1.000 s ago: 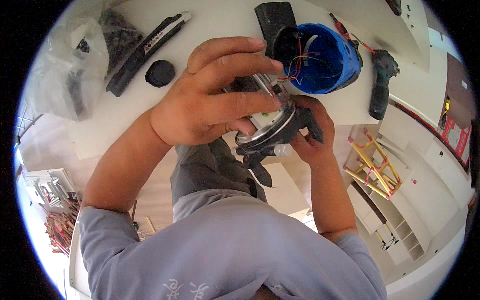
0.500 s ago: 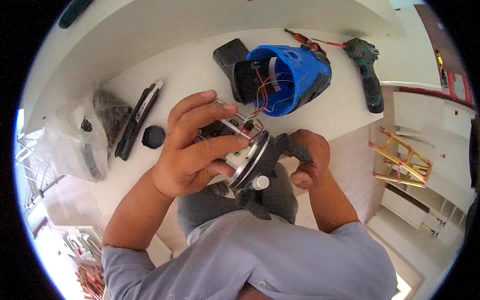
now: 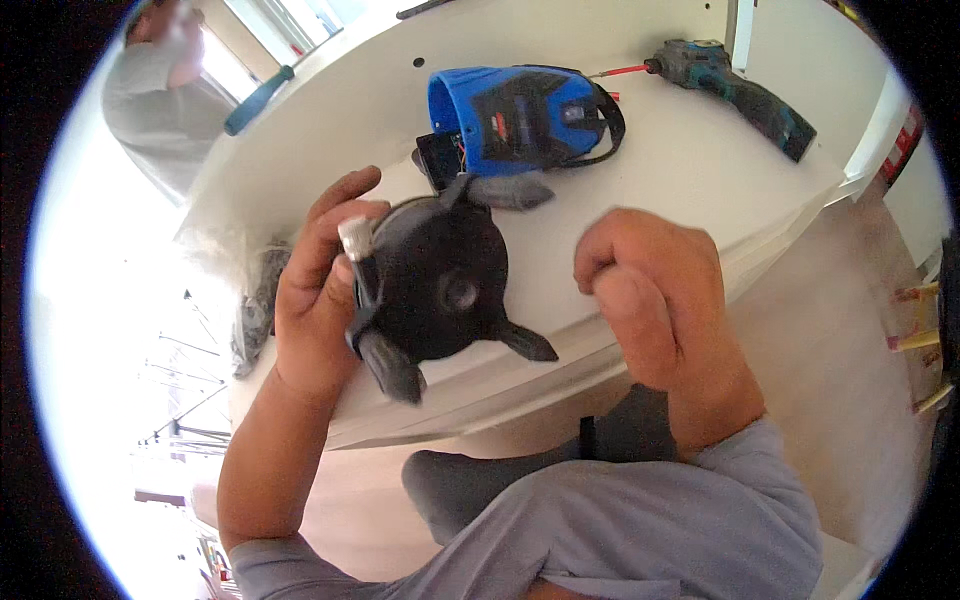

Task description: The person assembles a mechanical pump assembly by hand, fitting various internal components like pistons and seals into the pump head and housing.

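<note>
My left hand [image 3: 318, 290] grips the rim of a laser level's round black base [image 3: 440, 270], its underside facing me. Several stubby black legs stick out from this base, and a ribbed silver knob [image 3: 355, 237] is beside my fingers. The metal inner frame is hidden behind the base. To the right, apart from it, my right hand [image 3: 650, 295] is closed, thumb against curled fingers; whatever it may hold is hidden. Beyond the base, the blue and black housing [image 3: 525, 120] lies on its side on the white worktop [image 3: 690, 180], with thin wires at its open end.
A teal and black cordless driver [image 3: 735, 90] with a red-shafted bit lies at the back right. A blue-handled tool [image 3: 258, 100] is at the far left, near another person [image 3: 165, 100]. Clear plastic wrapping [image 3: 250, 310] lies left of my hand. The worktop's front edge runs below the base.
The base has turned so its underside faces me and its metal frame is out of sight. My right hand has come away from a leg. The view has shifted, bringing a person in.
</note>
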The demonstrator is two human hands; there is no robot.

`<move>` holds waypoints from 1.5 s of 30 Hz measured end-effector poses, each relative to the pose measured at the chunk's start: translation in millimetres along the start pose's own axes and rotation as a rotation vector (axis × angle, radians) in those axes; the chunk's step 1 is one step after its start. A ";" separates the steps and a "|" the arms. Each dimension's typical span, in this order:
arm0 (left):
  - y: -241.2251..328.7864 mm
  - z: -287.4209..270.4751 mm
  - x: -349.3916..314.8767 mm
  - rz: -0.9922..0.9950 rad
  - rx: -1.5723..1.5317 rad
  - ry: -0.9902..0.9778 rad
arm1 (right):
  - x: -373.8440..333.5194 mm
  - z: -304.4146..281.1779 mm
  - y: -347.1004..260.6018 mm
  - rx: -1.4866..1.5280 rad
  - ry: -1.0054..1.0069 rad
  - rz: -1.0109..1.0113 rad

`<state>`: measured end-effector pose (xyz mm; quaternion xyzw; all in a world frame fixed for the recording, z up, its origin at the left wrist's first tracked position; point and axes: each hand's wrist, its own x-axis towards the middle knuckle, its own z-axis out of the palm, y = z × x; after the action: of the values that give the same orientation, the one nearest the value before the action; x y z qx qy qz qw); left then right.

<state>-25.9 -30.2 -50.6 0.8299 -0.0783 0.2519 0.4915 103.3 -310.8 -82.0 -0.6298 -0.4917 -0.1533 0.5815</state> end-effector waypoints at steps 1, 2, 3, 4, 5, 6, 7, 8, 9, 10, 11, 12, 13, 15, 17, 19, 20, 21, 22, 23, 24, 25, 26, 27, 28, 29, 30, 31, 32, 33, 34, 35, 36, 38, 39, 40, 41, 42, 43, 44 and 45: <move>0.6 1.2 1.9 -0.020 -0.050 0.005 | 3.4 -0.6 -1.8 -0.007 -0.015 0.016; 1.1 5.3 3.7 -0.033 -0.108 0.007 | 5.2 -4.4 -2.3 -0.029 -0.023 0.036; 1.6 3.9 6.7 -0.040 -0.179 0.034 | 12.8 -4.1 -5.5 -0.052 -0.058 0.047; 0.3 12.3 7.1 -0.014 -0.133 -0.007 | 15.9 -12.5 -6.0 -0.148 -0.002 0.015; 0.3 11.3 9.2 -0.006 -0.123 0.006 | 24.6 -15.5 -9.0 -0.246 0.028 -0.018; -0.2 15.1 10.7 0.016 -0.102 -0.003 | 30.5 -19.1 -9.3 -0.340 0.068 -0.036; -0.4 15.6 10.9 0.044 -0.092 -0.016 | 37.1 -19.9 -11.2 -0.414 0.081 -0.087; -1.0 17.4 11.8 0.050 -0.150 -0.018 | 42.2 -19.8 -11.1 -0.481 0.099 -0.122; -0.9 17.6 10.9 0.036 -0.146 -0.008 | 45.9 -18.2 -11.2 -0.547 0.114 -0.154; -0.9 17.4 10.9 0.020 -0.143 -0.002 | 49.0 -16.5 -10.2 -0.601 0.087 -0.195; -1.0 17.6 9.3 0.009 -0.147 0.007 | 49.7 -13.9 -8.6 -0.654 0.055 -0.237; -1.0 17.0 9.3 -0.011 -0.156 0.011 | 50.8 -13.0 -6.5 -0.704 0.029 -0.280; -1.1 16.3 8.9 -0.029 -0.167 0.014 | 50.4 -12.9 -4.0 -0.663 0.040 -0.310; -2.0 14.7 9.7 -0.037 -0.187 0.004 | 49.1 -14.9 0.7 -0.577 0.065 -0.359; -3.7 13.1 12.0 -0.001 -0.199 -0.022 | 49.0 -16.7 4.4 -0.437 0.089 -0.448; -5.9 11.6 13.6 0.009 -0.180 -0.028 | 49.3 -17.5 7.0 -0.411 0.081 -0.435; -7.1 11.0 13.8 0.013 -0.173 -0.030 | 47.7 -17.9 7.2 -0.451 0.057 -0.371; -7.7 10.6 14.0 0.016 -0.183 -0.031 | 47.8 -16.7 8.4 -0.481 0.063 -0.317; -8.4 9.8 13.9 0.014 -0.195 -0.036 | 48.1 -15.7 9.4 -0.493 0.030 -0.341; -8.8 9.7 13.7 0.010 -0.208 -0.044 | 48.4 -13.9 11.4 -0.498 0.029 -0.378; -9.1 9.3 12.9 -0.003 -0.220 -0.036 | 49.9 -13.3 13.5 -0.483 0.009 -0.427; -9.3 9.7 11.6 -0.016 -0.231 -0.024 | 50.1 -12.8 16.1 -0.451 0.060 -0.470; -9.2 9.3 10.4 -0.028 -0.239 -0.014 | 51.8 -12.9 18.7 -0.398 0.093 -0.528; -9.1 9.3 8.9 -0.021 -0.251 -0.012 | 52.1 -12.6 21.0 -0.401 0.088 -0.523; -9.2 9.0 8.3 -0.015 -0.263 -0.019 | 52.1 -12.0 22.7 -0.403 0.082 -0.518; -9.1 8.4 8.2 -0.010 -0.272 -0.030 | 49.5 -12.5 23.1 -0.462 0.040 -0.449; -9.0 8.4 7.1 -0.026 -0.273 0.002 | 52.0 -9.3 25.4 -0.471 0.043 -0.453; -8.5 8.1 6.5 -0.043 -0.270 0.031 | 48.8 -8.9 24.7 -0.479 0.047 -0.456; -8.0 7.5 6.8 -0.061 -0.267 0.059 | 53.5 -4.5 27.7 -0.440 0.097 -0.534; -7.2 6.9 7.0 -0.068 -0.326 0.048 | 54.5 -1.9 28.9 -0.409 0.127 -0.578; -6.4 6.1 7.7 -0.074 -0.385 0.042 | 52.1 0.2 28.4 -0.371 0.184 -0.588; -5.8 5.9 8.3 -0.074 -0.448 0.038 | 52.1 3.9 29.0 -0.344 0.220 -0.570; -4.5 5.4 8.5 -0.106 -0.344 0.080 | 48.4 1.8 28.7 -0.307 0.206 -0.547; -3.8 6.5 9.5 -0.136 -0.203 0.143 | 44.6 0.9 29.0 -0.384 0.132 -0.444; -3.1 7.1 9.4 -0.086 -0.304 0.070 | 44.0 2.0 29.9 -0.405 0.141 -0.434; -4.4 8.9 10.3 -0.006 -0.467 -0.020 | 45.2 2.8 29.6 -0.395 0.133 -0.463; -4.0 10.0 9.3 -0.018 -0.452 0.011 | 47.5 6.1 30.9 -0.375 0.197 -0.536; -5.0 11.3 9.2 -0.030 -0.437 0.041 | 47.2 5.2 30.4 -0.346 0.186 -0.568; -3.3 11.3 6.9 -0.043 -0.422 0.071 | 49.4 8.1 31.7 -0.305 0.270 -0.604; -6.2 12.3 8.7 -0.016 -0.438 0.081 | 48.0 6.8 31.3 -0.256 0.278 -0.598; -5.5 11.2 7.7 -0.024 -0.373 0.092 | 48.4 7.9 32.0 -0.269 0.249 -0.562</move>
<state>-13.5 -36.0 -55.4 0.7130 -0.0910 0.2648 0.6428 148.6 -277.4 -65.8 -0.5173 -0.5467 -0.4469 0.4835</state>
